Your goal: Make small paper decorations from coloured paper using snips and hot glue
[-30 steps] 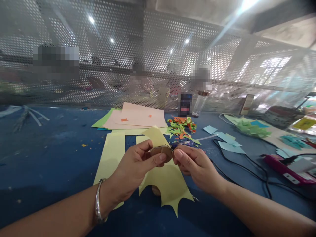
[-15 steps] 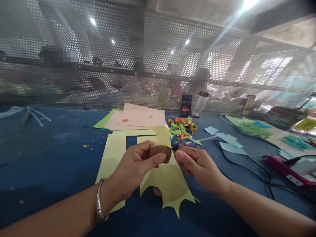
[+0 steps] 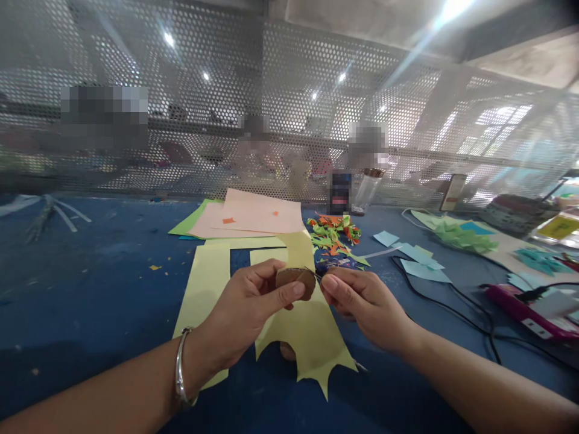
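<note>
1. Brown cardboard piece [image 3: 292,280]: held at the middle of the scene, above the blue table [image 3: 90,301], between the two hands.
2. Far left, pale strips [image 3: 67,216] lie on the table.
3. Left of the middle, a long yellow strip [image 3: 203,289] lies partly under the left arm.
4. The left hand [image 3: 251,298] is clamped on the cardboard, thumb on its near face.
5. Pink sheets [image 3: 257,211] lie on the far side, overlapping.
6. A jagged-edged yellow sheet [image 3: 312,337] lies below the cardboard.
7. A thin strand [image 3: 318,276] runs between the cardboard's right edge and the right hand [image 3: 362,295], whose thumb and finger are pinched together on it.
8. Farther right, light-blue papers [image 3: 424,271], then a magenta power strip [image 3: 527,313].
</note>
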The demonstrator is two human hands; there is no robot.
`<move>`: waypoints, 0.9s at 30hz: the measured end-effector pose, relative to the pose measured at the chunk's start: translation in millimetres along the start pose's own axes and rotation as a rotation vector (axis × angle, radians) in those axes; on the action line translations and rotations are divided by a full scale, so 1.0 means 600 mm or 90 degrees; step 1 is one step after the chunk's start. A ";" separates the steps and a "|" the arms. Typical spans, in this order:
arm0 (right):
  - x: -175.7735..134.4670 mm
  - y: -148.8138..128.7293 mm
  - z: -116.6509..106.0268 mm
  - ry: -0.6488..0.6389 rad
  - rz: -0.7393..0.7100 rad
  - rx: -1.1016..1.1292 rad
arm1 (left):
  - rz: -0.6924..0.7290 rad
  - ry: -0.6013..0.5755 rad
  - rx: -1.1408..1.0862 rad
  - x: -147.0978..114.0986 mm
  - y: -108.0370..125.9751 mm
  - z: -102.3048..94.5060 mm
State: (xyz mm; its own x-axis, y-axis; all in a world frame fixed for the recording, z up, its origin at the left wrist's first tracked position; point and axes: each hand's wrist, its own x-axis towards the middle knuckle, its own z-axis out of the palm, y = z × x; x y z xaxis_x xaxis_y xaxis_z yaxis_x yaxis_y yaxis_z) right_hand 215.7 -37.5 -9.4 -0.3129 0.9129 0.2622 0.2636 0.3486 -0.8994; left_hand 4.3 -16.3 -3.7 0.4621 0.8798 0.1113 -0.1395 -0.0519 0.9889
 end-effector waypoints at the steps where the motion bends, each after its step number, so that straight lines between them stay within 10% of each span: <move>1: 0.000 -0.001 0.000 -0.001 0.000 -0.004 | 0.008 0.004 0.006 0.000 -0.001 -0.001; 27: 0.006 -0.004 -0.010 0.005 -0.032 -0.184 | 0.016 0.000 0.102 0.005 0.002 -0.008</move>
State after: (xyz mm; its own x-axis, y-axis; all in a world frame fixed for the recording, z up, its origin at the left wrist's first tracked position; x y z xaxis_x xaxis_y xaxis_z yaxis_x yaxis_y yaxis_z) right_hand 219.4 -34.1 -4.1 -0.3258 0.8940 0.3076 0.4970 0.4387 -0.7487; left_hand 1.5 -11.6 -2.3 0.4600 0.8775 0.1359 -0.0098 -0.1481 0.9889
